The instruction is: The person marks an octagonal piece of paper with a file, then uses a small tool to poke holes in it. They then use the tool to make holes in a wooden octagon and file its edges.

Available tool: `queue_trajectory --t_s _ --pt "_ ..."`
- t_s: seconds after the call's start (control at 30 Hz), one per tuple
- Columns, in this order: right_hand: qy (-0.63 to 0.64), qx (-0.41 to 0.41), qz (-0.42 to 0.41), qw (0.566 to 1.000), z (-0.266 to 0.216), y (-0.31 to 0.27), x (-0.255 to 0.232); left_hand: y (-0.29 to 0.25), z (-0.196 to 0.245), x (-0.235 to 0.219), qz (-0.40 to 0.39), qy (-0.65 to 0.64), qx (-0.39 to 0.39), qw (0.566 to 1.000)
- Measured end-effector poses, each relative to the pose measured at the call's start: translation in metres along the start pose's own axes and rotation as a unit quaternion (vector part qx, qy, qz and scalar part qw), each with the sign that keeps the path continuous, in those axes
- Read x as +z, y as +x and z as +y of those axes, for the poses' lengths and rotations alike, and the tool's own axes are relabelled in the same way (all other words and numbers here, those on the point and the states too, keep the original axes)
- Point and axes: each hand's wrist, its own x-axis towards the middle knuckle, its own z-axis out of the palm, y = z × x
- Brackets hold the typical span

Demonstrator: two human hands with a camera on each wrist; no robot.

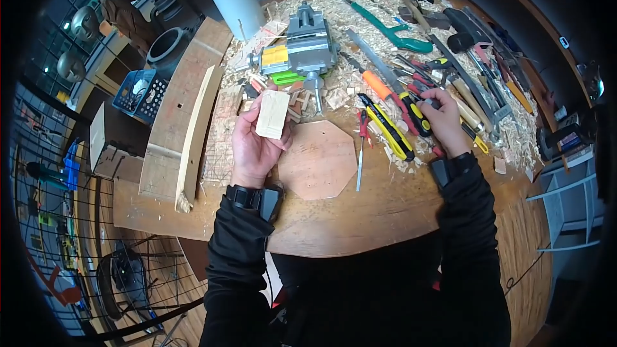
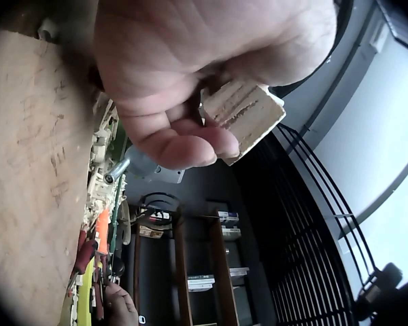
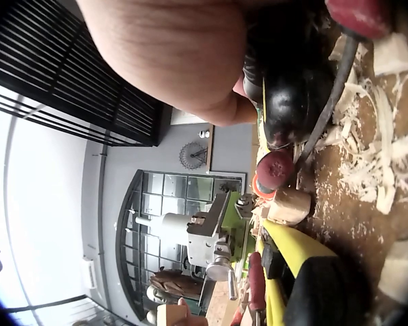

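With the left hand point(image 1: 257, 154) I am grasping the wooden block point(image 1: 273, 114), raised above the table point(image 1: 360, 225). The right hand point(image 1: 445, 122) is among the tools, at the black-and-yellow handle point(image 1: 415, 115); whether it grasps this, I cannot tell. Between the hands lies the octagonal board point(image 1: 318, 162); beyond it stands the metal vise point(image 1: 310, 45), near wood shavings point(image 1: 379, 3).

2 hands point(image 1: 254, 148), 1 held block point(image 1: 273, 114), 1 vise point(image 1: 308, 45), 1 octagonal board point(image 1: 319, 162).
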Motion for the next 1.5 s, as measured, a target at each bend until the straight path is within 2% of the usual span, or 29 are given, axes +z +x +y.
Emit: queue_trajectory --t_s 0.13,0.2,0.27,0.33,0.4,0.47,0.87,1.0,1.27,1.4,1.5 --pt "0.025 -0.009 -0.001 1.0 0.002 0.0 0.001 -0.002 -0.004 0.0 0.013 0.086 -0.001 0.996" --pt "0.02 -0.005 -0.004 1.0 0.001 0.001 0.001 -0.003 -0.006 0.004 0.013 0.224 0.022 0.974" --pt "0.014 0.002 -0.004 1.0 0.004 0.0 0.001 -0.002 -0.011 0.005 -0.009 0.22 0.018 0.975" --pt "0.013 -0.021 0.0 1.0 0.006 0.002 0.001 -0.002 -0.016 0.012 0.017 0.301 0.072 0.951" --pt "0.009 -0.018 0.002 1.0 0.006 0.002 0.0 -0.003 -0.016 0.012 0.015 0.275 0.047 0.96" --pt "0.006 -0.014 0.004 1.0 0.005 0.001 0.001 -0.003 -0.02 0.013 0.01 0.339 0.082 0.937" --pt "0.018 -0.007 -0.001 1.0 0.006 0.002 0.001 -0.014 -0.019 0.016 -0.023 0.361 0.015 0.932" --pt "0.015 -0.005 -0.003 1.0 0.004 0.001 0.0 -0.016 -0.019 0.02 0.0 0.358 -0.006 0.934" --pt "0.019 0.006 -0.013 1.0 -0.008 -0.002 0.001 -0.014 -0.018 0.017 -0.077 0.399 -0.002 0.914" --pt "0.01 0.011 -0.024 1.0 -0.013 -0.004 0.0 -0.013 -0.018 0.023 -0.07 0.397 -0.003 0.915" --pt "0.015 0.012 -0.024 1.0 -0.01 -0.004 0.002 -0.015 -0.019 0.02 -0.054 0.385 -0.032 0.921"
